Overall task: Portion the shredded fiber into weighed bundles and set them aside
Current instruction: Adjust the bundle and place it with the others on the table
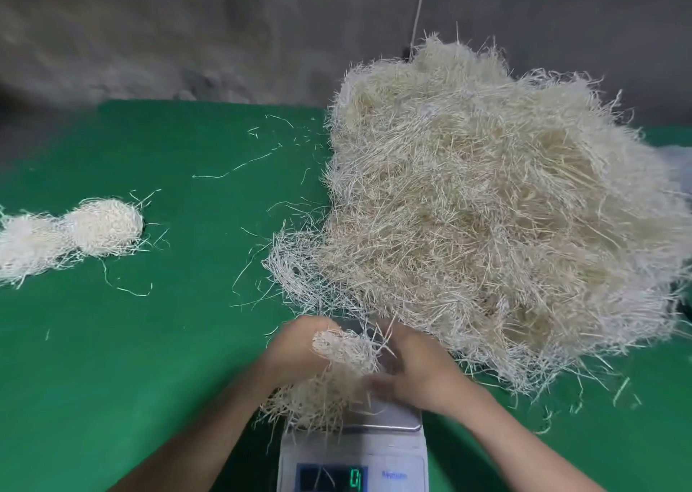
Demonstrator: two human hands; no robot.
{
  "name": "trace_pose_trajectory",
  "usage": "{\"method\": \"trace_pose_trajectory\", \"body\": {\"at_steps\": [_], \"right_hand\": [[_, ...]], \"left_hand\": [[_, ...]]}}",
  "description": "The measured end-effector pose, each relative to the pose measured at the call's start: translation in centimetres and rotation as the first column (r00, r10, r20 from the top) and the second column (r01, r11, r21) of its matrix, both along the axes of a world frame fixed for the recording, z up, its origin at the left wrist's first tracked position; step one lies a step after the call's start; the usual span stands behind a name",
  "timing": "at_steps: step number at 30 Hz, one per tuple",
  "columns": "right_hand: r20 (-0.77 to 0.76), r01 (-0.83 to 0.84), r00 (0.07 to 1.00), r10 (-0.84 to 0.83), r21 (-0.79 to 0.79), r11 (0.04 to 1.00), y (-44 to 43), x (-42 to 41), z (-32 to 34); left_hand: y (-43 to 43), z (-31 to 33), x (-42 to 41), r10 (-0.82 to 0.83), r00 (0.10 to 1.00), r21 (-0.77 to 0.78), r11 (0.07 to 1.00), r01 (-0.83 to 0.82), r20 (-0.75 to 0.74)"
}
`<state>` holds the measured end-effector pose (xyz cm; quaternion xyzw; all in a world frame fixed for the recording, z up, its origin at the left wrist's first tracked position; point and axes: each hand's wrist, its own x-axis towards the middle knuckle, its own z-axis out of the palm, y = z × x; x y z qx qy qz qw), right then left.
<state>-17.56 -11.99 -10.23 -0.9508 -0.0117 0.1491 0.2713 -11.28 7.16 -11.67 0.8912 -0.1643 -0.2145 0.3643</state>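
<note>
Fiber bundle [339, 375] between both hands [296, 355] [419, 364] over the scale [406, 452]

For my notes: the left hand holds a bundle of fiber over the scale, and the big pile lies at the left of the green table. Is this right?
No. In the head view the big pile lies at the right of the green table, not the left. The left hand does hold a bundle of fiber over the scale.
</note>
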Motion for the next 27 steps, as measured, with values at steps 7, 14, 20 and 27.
{"method": "trace_pose_trajectory", "body": {"at_steps": [7, 14, 20, 27], "right_hand": [[0.096, 0.122, 0.985, -0.142, 0.190, 0.974, 1.3, 0.4, -0.4], [0.025, 0.154, 0.988, -0.155, 0.031, 0.988, 0.7, 1.4, 0.8], [0.040, 0.021, 0.999, -0.017, -0.091, 0.996, 1.3, 1.2, 1.4], [-0.035, 0.053, 0.998, -0.054, -0.035, 0.998, 0.2, 0.7, 4.9]], "left_hand": [[-1.7, 0.2, 0.3, 0.033, 0.965, -0.207, 0.974, -0.089, -0.259], [1.8, 1.6, 0.6, 0.179, 0.969, -0.342, 0.911, -0.229, -0.171], [0.9, 0.3, -1.3, 0.078, 0.997, -0.194, 0.978, -0.080, -0.016], [1.9, 0.0, -1.4, 0.211, 0.977, -0.278, 0.938, -0.207, -0.016]]}}
